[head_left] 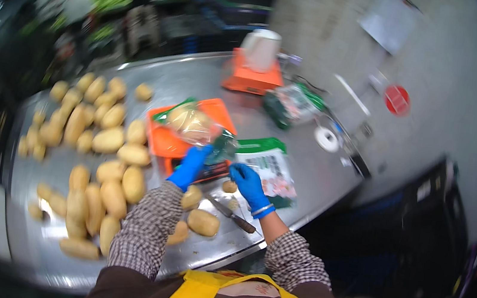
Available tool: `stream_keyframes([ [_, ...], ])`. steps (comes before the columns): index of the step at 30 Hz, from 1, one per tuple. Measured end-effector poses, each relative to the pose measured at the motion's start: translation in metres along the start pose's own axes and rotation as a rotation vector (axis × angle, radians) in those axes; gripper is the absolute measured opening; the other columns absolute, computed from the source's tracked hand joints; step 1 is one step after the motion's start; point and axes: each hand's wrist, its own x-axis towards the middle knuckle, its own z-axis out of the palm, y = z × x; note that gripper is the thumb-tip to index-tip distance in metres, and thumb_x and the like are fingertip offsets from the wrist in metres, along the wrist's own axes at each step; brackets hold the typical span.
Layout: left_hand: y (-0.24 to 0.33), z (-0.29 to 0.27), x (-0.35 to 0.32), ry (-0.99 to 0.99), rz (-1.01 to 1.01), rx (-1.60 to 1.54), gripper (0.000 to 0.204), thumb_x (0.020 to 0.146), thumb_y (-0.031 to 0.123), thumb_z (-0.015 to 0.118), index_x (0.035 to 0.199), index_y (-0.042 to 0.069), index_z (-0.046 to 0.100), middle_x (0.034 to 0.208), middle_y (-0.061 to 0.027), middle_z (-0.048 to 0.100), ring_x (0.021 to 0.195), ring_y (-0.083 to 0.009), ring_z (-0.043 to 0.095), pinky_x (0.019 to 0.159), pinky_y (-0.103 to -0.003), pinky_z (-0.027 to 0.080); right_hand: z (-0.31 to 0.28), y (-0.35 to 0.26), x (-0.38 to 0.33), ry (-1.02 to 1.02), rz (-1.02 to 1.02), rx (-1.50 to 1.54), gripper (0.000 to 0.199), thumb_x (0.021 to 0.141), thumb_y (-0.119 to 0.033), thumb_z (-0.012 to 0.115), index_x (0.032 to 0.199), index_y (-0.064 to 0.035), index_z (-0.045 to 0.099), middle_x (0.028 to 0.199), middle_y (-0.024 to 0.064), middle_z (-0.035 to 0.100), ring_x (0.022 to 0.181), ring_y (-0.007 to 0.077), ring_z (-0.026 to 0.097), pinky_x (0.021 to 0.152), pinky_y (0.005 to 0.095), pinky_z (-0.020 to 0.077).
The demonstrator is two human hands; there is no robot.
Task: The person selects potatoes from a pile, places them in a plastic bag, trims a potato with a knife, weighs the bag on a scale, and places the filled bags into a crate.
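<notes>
My left hand (191, 167), in a blue glove, grips the gathered end of a clear plastic bag with green print (218, 146). Peeled potatoes (189, 121) fill the bag, which lies on the orange tray of a scale (162, 142). My right hand (250, 188), also gloved in blue, is just right of the scale's front, fingers curled together; whether anything is in them cannot be made out. Under it lie a knife with a dark handle (232, 216) and a small potato piece (229, 186). A stack of flat printed bags (268, 171) rests beside my right hand.
Many peeled potatoes (108, 140) cover the left of the steel table (277, 220). Toward the back stand an orange device with a white top (254, 73), a filled green-printed bag (292, 105) and a white tape roll (327, 139). A wall rises behind; people and vegetables blur at far left.
</notes>
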Motion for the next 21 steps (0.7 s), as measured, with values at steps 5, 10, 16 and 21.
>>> stream_keyframes([
  [5,0.139,0.009,0.002,-0.282,0.266,-0.203,0.031,0.094,0.020,0.046,0.102,-0.002,0.065,0.087,-0.0095,0.068,0.075,-0.0151,0.064,0.065,-0.027,0.050,-0.063,-0.007,-0.081,0.329,-0.005,0.179,0.048,0.084,-0.019,0.066,0.125,-0.0048,0.046,0.111,0.0088,0.056,0.090,0.0141,0.058,0.075,0.0265,0.0509],
  [10,0.219,0.104,-0.096,-0.515,0.185,-0.259,0.031,0.092,0.019,0.045,0.102,-0.004,0.063,0.086,-0.0098,0.066,0.071,-0.0143,0.063,0.064,-0.025,0.049,-0.103,-0.075,-0.153,0.421,-0.418,0.258,0.084,0.080,-0.022,0.071,0.145,-0.0111,0.019,0.141,0.0124,0.034,0.126,0.0221,0.037,0.101,0.0365,0.0362],
  [16,0.243,0.241,-0.211,-0.733,0.739,0.012,0.036,0.094,0.027,0.045,0.103,-0.004,0.061,0.087,-0.0136,0.065,0.068,-0.0209,0.061,0.059,-0.030,0.048,-0.186,-0.087,-0.307,0.896,-0.304,0.457,0.017,0.088,-0.009,0.058,0.104,-0.0047,0.063,0.096,0.0082,0.064,0.099,0.0184,0.059,0.087,0.0321,0.0493],
  [21,0.252,0.330,-0.264,-1.518,-0.111,-0.564,0.071,0.097,0.050,0.020,0.072,-0.003,0.060,0.083,-0.0181,0.063,0.078,-0.0298,0.060,0.076,-0.039,0.046,-0.253,-0.050,-0.432,1.434,-0.197,0.176,0.019,0.085,-0.015,0.065,0.101,-0.0055,0.068,0.079,0.0051,0.066,0.071,0.0110,0.062,0.063,0.0240,0.0485],
])
